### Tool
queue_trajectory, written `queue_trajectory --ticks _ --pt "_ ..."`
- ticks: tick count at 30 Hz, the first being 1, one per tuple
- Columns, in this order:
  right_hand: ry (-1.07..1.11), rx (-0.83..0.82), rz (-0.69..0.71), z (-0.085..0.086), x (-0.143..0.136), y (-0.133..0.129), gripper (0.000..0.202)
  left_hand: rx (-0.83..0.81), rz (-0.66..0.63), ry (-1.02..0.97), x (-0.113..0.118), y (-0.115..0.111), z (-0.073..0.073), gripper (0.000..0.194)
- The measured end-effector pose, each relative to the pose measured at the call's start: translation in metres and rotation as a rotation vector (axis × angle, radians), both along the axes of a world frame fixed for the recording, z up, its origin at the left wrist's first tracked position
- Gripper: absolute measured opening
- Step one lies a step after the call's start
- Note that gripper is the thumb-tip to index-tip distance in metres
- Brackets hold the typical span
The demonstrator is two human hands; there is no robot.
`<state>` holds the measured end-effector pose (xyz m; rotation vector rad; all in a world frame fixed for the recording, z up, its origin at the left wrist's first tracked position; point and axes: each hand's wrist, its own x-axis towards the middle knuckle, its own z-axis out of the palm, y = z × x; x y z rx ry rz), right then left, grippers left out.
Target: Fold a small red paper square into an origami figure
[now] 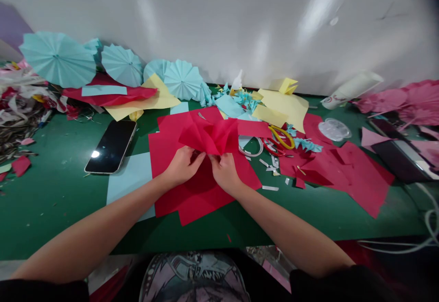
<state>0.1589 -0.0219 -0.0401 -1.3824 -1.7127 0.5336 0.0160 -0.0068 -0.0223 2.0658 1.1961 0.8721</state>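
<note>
The folded red paper (209, 133) at the centre of the frame hides most of the fingertips, so exactly how each finger sits behind it cannot be made out. At the left edge a heap of scraps (24, 96) is cut off; at the right edge the frame cuts through pink folded paper (411, 103) and a dark device (401, 160). The yellow handle (286, 138) right of centre lies among clutter — whatever it belongs to is hard to tell.

The red paper stands just above both hands, its pleats fanning toward the top of the frame. The left hand (183, 166) and the right hand (224, 172) pinch its lower edge, thumbs near each other at the middle — over flat red sheets (206, 197) on the green table (68, 210).
</note>
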Motion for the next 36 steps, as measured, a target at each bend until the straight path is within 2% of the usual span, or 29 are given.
queue_trajectory --ticks 10,18,25,29,31,34,36 --pt "0.006 0.019 0.060 0.001 0.000 -0.002 0.027 -0.103 0.010 -0.105 -0.002 0.002 -0.003 0.024" --pt "-0.092 0.111 0.046 -0.004 -0.001 -0.002 0.018 -0.122 0.011 -0.135 -0.003 0.004 -0.009 0.017" --pt "-0.083 0.169 0.036 -0.005 -0.002 -0.002 0.015 -0.132 0.034 -0.203 -0.002 0.002 -0.003 0.010" --pt "-0.113 0.173 0.002 -0.008 -0.003 -0.002 0.019 -0.192 0.014 -0.304 0.001 -0.002 0.003 0.012" --pt "-0.127 0.162 0.038 -0.011 -0.002 -0.003 0.026 -0.235 0.005 -0.370 0.004 -0.006 0.004 0.015" --pt "-0.174 0.141 0.104 -0.013 -0.002 -0.005 0.033 -0.255 0.091 -0.478 0.010 -0.010 0.003 0.022" --pt "-0.202 0.140 0.116 -0.014 -0.002 -0.007 0.037 -0.301 0.173 -0.620 0.013 -0.011 -0.001 0.031"
